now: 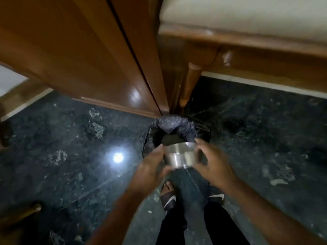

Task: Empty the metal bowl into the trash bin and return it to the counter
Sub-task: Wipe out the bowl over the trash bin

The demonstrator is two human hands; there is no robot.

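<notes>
A shiny metal bowl is tipped forward, its mouth turned away from me toward the trash bin. The bin is lined with a dark plastic bag and stands on the floor in the corner below a wooden door. My left hand grips the bowl's left side and base. My right hand holds its right side with fingers curled over the rim. The inside of the bowl is hidden from me. The bowl hangs over the bin's near edge.
A wooden door rises behind the bin, and a wooden table with a turned leg stands at the right. The dark stone floor reflects a lamp. My sandalled feet stand just short of the bin.
</notes>
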